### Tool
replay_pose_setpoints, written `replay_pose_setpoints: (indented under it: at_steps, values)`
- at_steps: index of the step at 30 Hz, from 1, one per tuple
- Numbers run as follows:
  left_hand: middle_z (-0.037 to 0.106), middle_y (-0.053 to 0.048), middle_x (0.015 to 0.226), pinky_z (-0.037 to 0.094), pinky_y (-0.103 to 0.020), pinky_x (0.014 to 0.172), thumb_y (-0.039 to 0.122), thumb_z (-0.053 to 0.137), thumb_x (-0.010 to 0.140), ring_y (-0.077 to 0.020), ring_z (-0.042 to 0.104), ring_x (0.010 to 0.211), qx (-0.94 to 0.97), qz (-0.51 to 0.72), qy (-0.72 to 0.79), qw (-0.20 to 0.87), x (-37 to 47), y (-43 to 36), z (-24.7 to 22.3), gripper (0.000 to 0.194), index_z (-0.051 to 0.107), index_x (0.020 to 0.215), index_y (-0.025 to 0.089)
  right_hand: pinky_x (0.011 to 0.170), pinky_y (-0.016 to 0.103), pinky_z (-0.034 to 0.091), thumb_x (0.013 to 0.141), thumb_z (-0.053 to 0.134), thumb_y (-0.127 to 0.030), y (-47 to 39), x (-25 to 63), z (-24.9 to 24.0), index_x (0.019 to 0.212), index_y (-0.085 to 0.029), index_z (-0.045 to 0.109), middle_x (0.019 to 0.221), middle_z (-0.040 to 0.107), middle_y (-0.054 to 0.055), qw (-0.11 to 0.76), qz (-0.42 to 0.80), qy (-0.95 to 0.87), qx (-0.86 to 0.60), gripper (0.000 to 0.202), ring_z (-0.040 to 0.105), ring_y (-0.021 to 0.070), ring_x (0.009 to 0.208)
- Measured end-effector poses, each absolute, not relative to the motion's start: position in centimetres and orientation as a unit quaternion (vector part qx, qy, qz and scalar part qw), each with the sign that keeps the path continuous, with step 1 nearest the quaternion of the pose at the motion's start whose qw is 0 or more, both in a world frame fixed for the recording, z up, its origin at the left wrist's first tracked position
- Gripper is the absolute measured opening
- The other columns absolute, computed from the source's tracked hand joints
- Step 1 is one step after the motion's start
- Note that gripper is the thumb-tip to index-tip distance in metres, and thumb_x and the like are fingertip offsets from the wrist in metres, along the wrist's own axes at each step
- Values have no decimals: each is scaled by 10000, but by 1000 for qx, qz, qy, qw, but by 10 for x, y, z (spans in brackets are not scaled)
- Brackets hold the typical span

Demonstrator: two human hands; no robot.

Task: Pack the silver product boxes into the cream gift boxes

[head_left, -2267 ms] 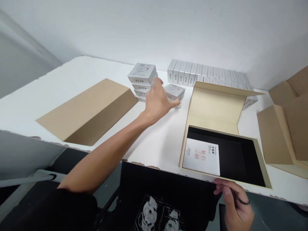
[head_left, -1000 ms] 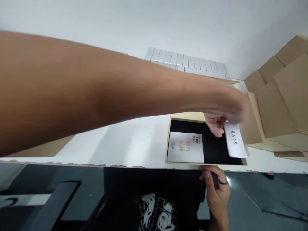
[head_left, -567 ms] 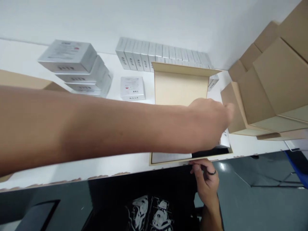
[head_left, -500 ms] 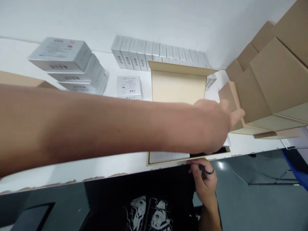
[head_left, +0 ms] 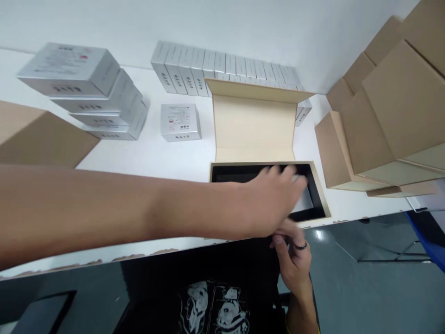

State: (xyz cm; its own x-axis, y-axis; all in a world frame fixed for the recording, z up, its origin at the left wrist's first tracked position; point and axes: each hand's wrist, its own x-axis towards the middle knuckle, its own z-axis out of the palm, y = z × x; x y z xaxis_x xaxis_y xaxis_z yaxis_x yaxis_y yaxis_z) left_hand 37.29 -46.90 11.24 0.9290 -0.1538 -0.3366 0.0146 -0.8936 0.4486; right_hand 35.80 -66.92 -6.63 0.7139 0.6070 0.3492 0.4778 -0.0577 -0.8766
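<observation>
An open cream gift box [head_left: 321,197] with a black inner rim lies at the table's front edge, its hinged lid [head_left: 253,125] tipped back. My left hand [head_left: 274,199] reaches across from the left, palm down over the box. Its fingers are blurred but apart, over a pale grey item [head_left: 304,199] inside. My forearm hides the box's left front. By the box's front edge is my right hand [head_left: 295,264], with a dark ring. Its thumb and fingers are pressed together; what they hold, if anything, is hidden. Its fingertips lie close under my left wrist.
Silver-grey boxes stand in a stack [head_left: 69,79] at the left and a row [head_left: 208,65] along the wall. A single grey box [head_left: 181,121] lies between. Brown cartons [head_left: 375,125] crowd the right; another carton [head_left: 52,134] is at the far left.
My left hand has moved left and back toward me, from near the right-hand cartons to over the box. The box's black interior is now more visible. My right hand has barely moved.
</observation>
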Motion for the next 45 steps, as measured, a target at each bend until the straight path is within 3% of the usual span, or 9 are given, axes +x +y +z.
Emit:
replay_pose_setpoints:
  at_steps: [4,7,10,17,23,31,34,39,45]
  values:
    - [778,-82,1017,303,-567,1270,455,702,1011,-302,707,1123,936,-275,-58,212,371,-463,118,286,736,979,172,710,221,566,1054,590,-153,-672,359,-67,1102,-281,690,920,743,-39,574,54,-373,-727,170,675,105,730]
    - [756,-40,894,509,-434,999,562,675,1000,-244,713,856,953,-136,-29,270,365,-451,124,369,732,984,198,716,225,580,1059,591,-147,-673,358,-67,1126,-284,691,982,762,-25,573,58,-372,-728,183,702,110,767]
    - [724,-33,829,493,-350,734,521,646,980,-199,645,696,967,-30,23,251,350,-428,128,329,740,948,208,710,220,585,1056,596,-138,-675,358,-67,1134,-285,700,983,764,-23,577,60,-372,-725,196,709,109,776]
    - [698,-167,1200,526,-466,1008,610,561,977,-355,667,1131,961,-22,277,2,313,-349,107,590,641,1279,110,717,236,603,1051,628,-155,-683,360,-73,1121,-260,735,1001,777,2,571,62,-362,-735,165,707,116,757]
    - [591,-277,1432,513,-526,1097,719,830,753,-476,583,1346,918,-123,372,56,319,-306,65,1053,415,1488,88,635,208,601,1039,671,-198,-684,363,-78,1083,-227,750,949,789,14,579,38,-357,-732,95,695,106,653]
    - [437,-236,1588,485,-477,1162,454,809,816,-416,434,1520,903,-23,412,118,341,-287,47,828,405,1471,149,601,207,592,1033,690,-253,-679,362,-77,1047,-208,755,929,796,28,584,21,-342,-736,80,703,112,617]
    - [356,-258,1630,577,-468,987,458,869,692,-441,552,1394,892,-28,425,152,332,-285,51,1016,342,1511,170,595,220,592,1029,700,-279,-680,363,-76,1031,-204,757,925,800,40,574,24,-347,-741,95,714,128,621]
    - [677,-237,1254,572,-437,786,495,773,726,-374,715,1016,897,-72,386,201,299,-296,67,939,333,1465,118,594,240,604,1026,701,-276,-682,366,-77,1047,-207,749,914,802,43,576,25,-350,-739,87,715,142,611]
    - [683,-212,1315,562,-402,808,463,787,726,-336,719,1050,911,-25,358,205,271,-311,98,898,345,1449,165,593,228,603,1023,709,-287,-685,365,-78,1052,-209,757,899,796,35,569,23,-348,-745,96,724,140,627]
